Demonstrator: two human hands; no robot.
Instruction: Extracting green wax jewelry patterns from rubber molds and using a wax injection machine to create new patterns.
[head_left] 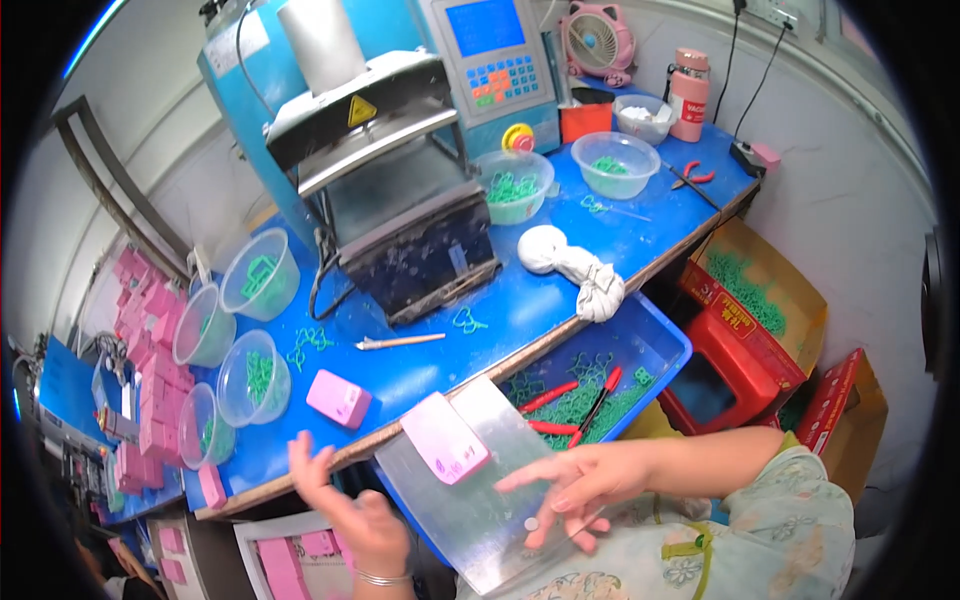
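At the table's near edge, over a greyish sheet (pixel 478 518): right hand (pixel 578 488) open, fingers spread and slightly bent above the sheet's lower part. Small pale disc (pixel 531 524) shows at its fingers; cannot tell if held or lying on the sheet. Left hand (pixel 352 515) blurred, off the sheet's left side, palm partly up, fingers open and apart, nothing seen in them; bangle (pixel 383 578) at the wrist.

Pink block (pixel 445 438) lies on the sheet's upper part, between the two hands, touched by neither; dark marks along its near side.

Sheet overlaps a blue tray (pixel 672 338); in it, loose green pieces (pixel 625 402) and red-handled pliers (pixel 549 397).

Beyond, blue table (pixel 520 318): second pink block (pixel 338 399) near the edge, slim pale tool (pixel 402 342) behind it, knotted white cloth bundle (pixel 580 272) to the right. Clear bowls (pixel 274 405) grouped at left, green pieces inside. Press machine (pixel 415 245) at the back, its control panel (pixel 490 55) beside it. Red stool (pixel 725 365) right of the tray.
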